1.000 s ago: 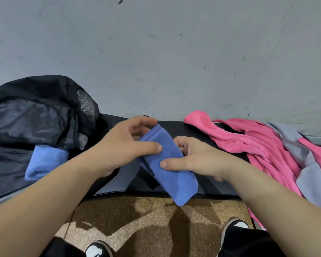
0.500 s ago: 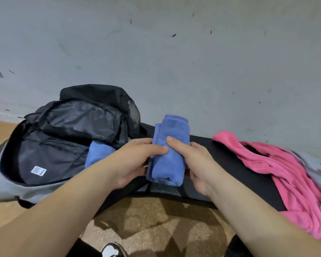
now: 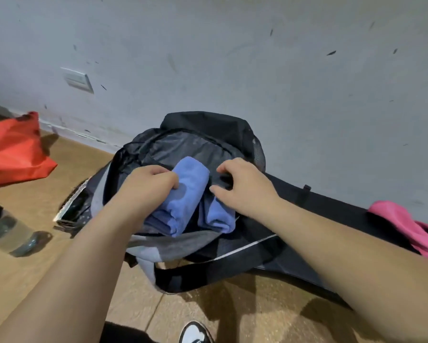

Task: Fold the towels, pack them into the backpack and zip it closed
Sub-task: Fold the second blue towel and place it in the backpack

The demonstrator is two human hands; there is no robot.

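— At the backpack mouth: what room for moving?
— Zip wide open, top flap thrown back against the wall. Two blue towels fill the near half of the opening, and dark lining shows behind them. The grey front lip sags low beneath them.
— Position of the folded blue towel?
— Lower end inside the main compartment, upper end tilted up and away above the rim. Just beside it on the right, a second blue towel sits deeper. A dark gap lies between them; contact lower down cannot be told.
— Hands?
— The left hand grips the folded towel's left flank, fingers curled into the cloth, thumb out of sight. The right hand pinches black fabric at the right rim between curled fingers and thumb.
— Materials?
— Towels: soft matte pile, rounded fold on top, layered edges at the low end. Backpack: thin black nylon, mesh side pocket, grey panel, black strap with a pale stripe.
— Surroundings?
— A black mat runs along the wall to the right, with a pink towel heaped at its far end, well apart. On the wood-look floor to the left: a clear water bottle and a red bag near the wall.
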